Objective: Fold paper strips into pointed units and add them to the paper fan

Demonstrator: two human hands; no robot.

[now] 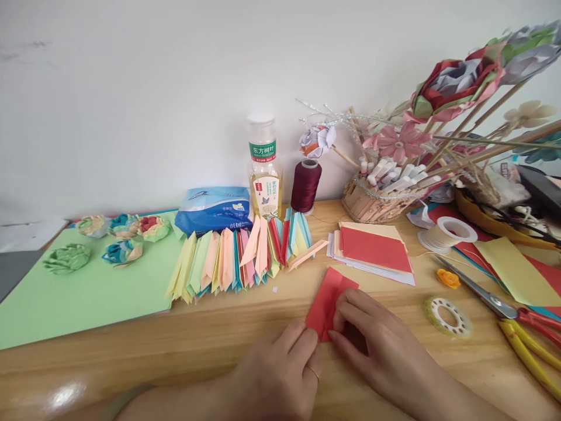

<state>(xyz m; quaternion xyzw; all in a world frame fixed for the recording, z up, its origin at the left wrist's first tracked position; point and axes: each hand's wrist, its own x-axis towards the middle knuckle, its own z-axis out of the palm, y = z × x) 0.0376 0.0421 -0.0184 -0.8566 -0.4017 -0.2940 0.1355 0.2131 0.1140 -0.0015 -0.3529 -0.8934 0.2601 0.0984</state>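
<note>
Grip: left hand [287, 368] and right hand [372, 327] are pinching the red paper [325, 297] at its near end, nearer than the paper stack [377, 248]; a fold is apparently being formed, next calling for firm creasing.

craft workspace — paper flowers [456, 79], scissors [497, 303], thread [305, 188]

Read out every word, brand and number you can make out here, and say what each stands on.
"东方树叶": green label of the bottle.
Red strip below it: too small to read.
White label lower down: too small.
Blue pack: lettering too blurred.
White packaging, far right: lettering too blurred.
</note>
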